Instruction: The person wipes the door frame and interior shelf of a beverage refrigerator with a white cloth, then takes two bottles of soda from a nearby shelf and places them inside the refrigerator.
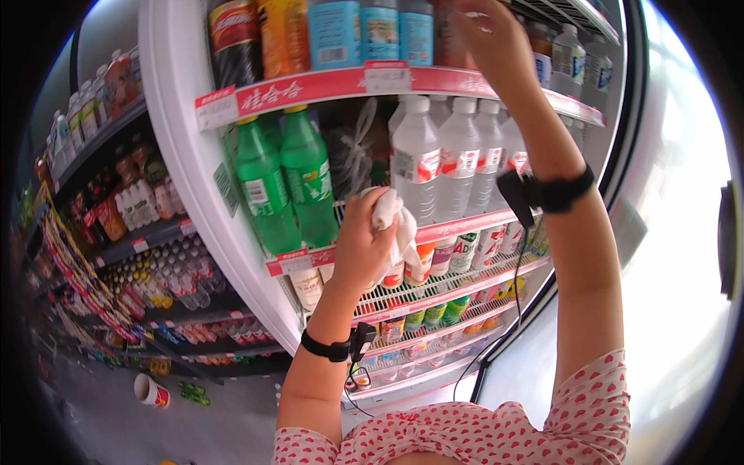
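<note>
In front of a white drinks cooler, my left hand (363,241) grips a crumpled white cloth (398,229) at the edge of the middle shelf. Green soda bottles (261,192) stand left of it; large clear water bottles (415,157) stand to its right. My right hand (494,35) is raised at the upper shelf, near a reddish bottle (450,38), its fingers partly cut off by the picture's top. Whether it holds anything cannot be told. Pale blue labelled bottles (334,32) stand left of it. A knotted clear plastic bag (354,154) lies behind the green bottles.
Red price rails (331,84) edge the shelves. Lower wire shelves (378,305) hold small bottles. The cooler's glass door (662,192) stands at the right. Cables hang from both wristbands. Store shelves of drinks (163,232) fill the left, with a white bucket (151,390) on the floor.
</note>
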### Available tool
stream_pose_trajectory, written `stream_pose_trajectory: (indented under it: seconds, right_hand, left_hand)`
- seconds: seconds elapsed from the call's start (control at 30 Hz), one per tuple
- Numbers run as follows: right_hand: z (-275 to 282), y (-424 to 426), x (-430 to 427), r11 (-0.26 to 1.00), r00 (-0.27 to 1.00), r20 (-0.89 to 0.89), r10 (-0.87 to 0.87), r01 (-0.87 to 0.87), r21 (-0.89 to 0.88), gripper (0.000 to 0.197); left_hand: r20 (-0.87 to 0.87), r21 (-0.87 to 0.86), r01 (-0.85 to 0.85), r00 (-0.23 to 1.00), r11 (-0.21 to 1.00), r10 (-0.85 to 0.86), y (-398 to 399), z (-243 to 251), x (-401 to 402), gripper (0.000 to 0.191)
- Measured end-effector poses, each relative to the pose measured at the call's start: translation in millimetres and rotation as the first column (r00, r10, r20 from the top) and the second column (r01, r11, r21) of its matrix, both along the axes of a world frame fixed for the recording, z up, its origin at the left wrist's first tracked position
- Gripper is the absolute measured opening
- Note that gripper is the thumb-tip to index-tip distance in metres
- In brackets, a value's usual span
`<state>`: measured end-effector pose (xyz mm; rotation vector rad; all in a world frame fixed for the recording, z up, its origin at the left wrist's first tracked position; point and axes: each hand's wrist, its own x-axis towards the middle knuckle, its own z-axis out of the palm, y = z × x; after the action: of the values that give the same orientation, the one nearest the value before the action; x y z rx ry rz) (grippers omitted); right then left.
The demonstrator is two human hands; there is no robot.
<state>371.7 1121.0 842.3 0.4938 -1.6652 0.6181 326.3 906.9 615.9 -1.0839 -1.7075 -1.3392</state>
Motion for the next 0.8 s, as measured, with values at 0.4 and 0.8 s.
stream_pose_trajectory:
  seconds: [0.4, 0.8]
  right_hand:
    - [-308.5, -63.6, 75.6, 0.629, 0.557, 0.351, 0.753, -0.451, -0.634, 0.073]
    - [-366.0, -60.5, 73.9, 0.079, 0.541, 0.018, 0.841, -0.089, -0.993, 0.048]
  left_hand:
    - [-0.142, -0.028, 0.223, 0.964, 0.974, -0.225, -4.4, -61.7, 36.6, 0.045]
    - [0.163, -0.190, 0.416, 0.907, 0.889, -0.389, 42.9, -144.0, 50.8, 0.078]
